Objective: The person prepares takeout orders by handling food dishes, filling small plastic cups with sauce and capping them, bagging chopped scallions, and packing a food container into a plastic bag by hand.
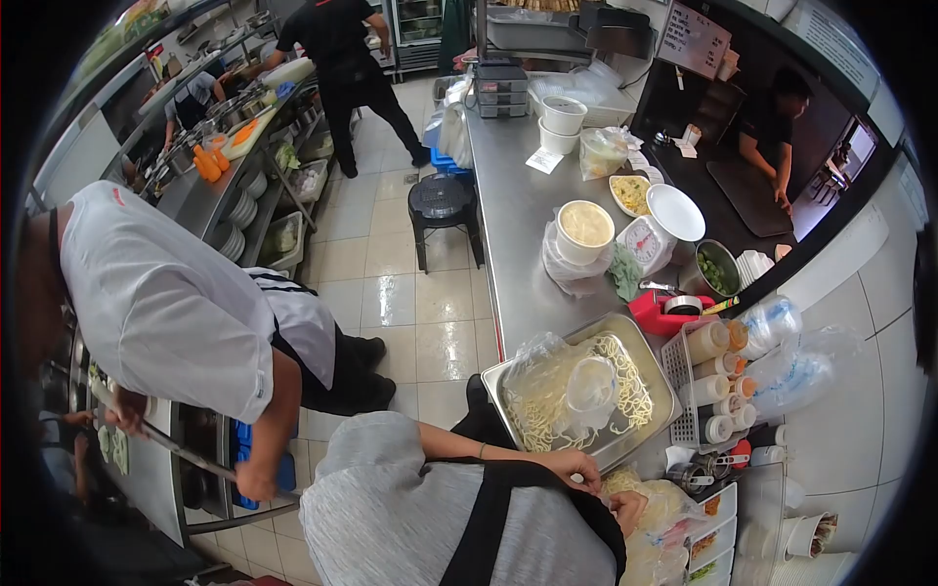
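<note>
Near the front of my black apron, my left hand [576, 470] has its fingers drawn together in a pinch. My right hand [626, 509] is close by, fingers curled inward. Whatever lies between the fingertips is too small to make out. Just beyond both hands are clear plastic bags [653, 532] of pale noodles. A steel tray [637, 451] lies past my left forearm. It holds loose thick noodles [630, 391], a crumpled plastic bag [535, 366] and a translucent tub [592, 384].
A co-worker in white [166, 283] grips a long handle on the left. Another person in black [337, 59] stands farther back. On the counter are a lidded tub [584, 227], a scale [645, 241], a tape dispenser [664, 311], a bottle basket [682, 376] and garnish containers [711, 542]. A stool [442, 200] stands in the aisle.
</note>
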The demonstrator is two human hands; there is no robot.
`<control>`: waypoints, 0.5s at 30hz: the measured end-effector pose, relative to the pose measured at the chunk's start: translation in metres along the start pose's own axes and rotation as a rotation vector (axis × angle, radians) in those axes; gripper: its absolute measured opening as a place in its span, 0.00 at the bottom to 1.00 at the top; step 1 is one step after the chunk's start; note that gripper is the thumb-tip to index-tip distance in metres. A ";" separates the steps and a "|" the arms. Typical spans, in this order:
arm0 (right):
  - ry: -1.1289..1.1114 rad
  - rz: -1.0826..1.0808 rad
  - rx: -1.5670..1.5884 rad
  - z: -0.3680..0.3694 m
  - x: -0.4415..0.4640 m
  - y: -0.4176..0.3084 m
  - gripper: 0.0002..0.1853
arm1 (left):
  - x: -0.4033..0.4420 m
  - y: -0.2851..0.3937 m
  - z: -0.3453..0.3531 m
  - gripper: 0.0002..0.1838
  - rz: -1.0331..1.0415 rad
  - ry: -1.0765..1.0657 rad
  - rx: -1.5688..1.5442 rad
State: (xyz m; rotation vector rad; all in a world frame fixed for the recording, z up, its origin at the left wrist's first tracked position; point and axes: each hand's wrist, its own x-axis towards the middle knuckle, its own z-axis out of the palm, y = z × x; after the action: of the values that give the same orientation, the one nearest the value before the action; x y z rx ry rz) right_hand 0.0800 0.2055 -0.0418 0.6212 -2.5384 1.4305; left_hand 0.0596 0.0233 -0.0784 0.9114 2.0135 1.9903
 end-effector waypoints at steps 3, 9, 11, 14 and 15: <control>-0.217 -0.114 -0.301 -0.010 -0.006 0.001 0.14 | 0.000 0.010 0.000 0.06 -0.196 -0.029 -0.122; -0.385 0.053 -0.398 -0.010 -0.008 -0.011 0.14 | -0.005 -0.004 0.007 0.06 -0.153 -0.140 -0.028; -0.350 0.130 -0.338 -0.009 -0.013 -0.007 0.14 | -0.005 -0.007 0.007 0.05 -0.122 -0.125 0.021; -0.235 0.261 -0.184 -0.007 -0.020 0.004 0.14 | -0.006 0.008 -0.003 0.04 -0.028 0.022 0.057; -0.195 0.260 -0.153 -0.007 -0.023 0.007 0.14 | -0.006 0.014 -0.006 0.04 0.013 0.076 0.052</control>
State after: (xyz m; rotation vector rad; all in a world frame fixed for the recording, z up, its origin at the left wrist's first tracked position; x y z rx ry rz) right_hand 0.0969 0.2210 -0.0513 0.4376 -2.9398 1.2857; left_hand 0.0661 0.0142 -0.0659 0.8740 2.1142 2.0174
